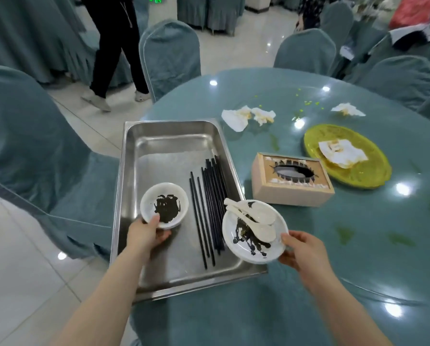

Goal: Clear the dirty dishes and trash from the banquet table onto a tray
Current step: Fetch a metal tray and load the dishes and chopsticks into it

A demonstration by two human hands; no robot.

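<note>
The right hand (300,250) pinches the near-right rim of a round white plate smeared with dark sauce (252,237), thumb on top and fingers underneath. This plate is in the air above the right wall of the rectangular stainless steel tray (159,136), so that its left half is over the tray and its right half is over the round teal glass-topped banquet table (359,233). The tray floor lies to the left of this grip, so I judge the coming move is a short carry to the left and then down. Two white ceramic soup spoons (252,217) lie on the plate with their handles pointing far-left; they may slide if the plate tilts.

The left hand (146,233) grips the near rim of a small white bowl with dark residue (164,205), which is low over the left part of the tray (whether it already rests on the floor I cannot tell). Between bowl and plate a bundle of long black chopsticks (210,208) lies in the tray, long axis near to far.

Still on the table: an open brown cardboard tissue box (291,183), a yellow-green oval plate (369,171) with one stained white napkin (341,152) on it, and crumpled stained napkins (249,116) farther away.
</note>
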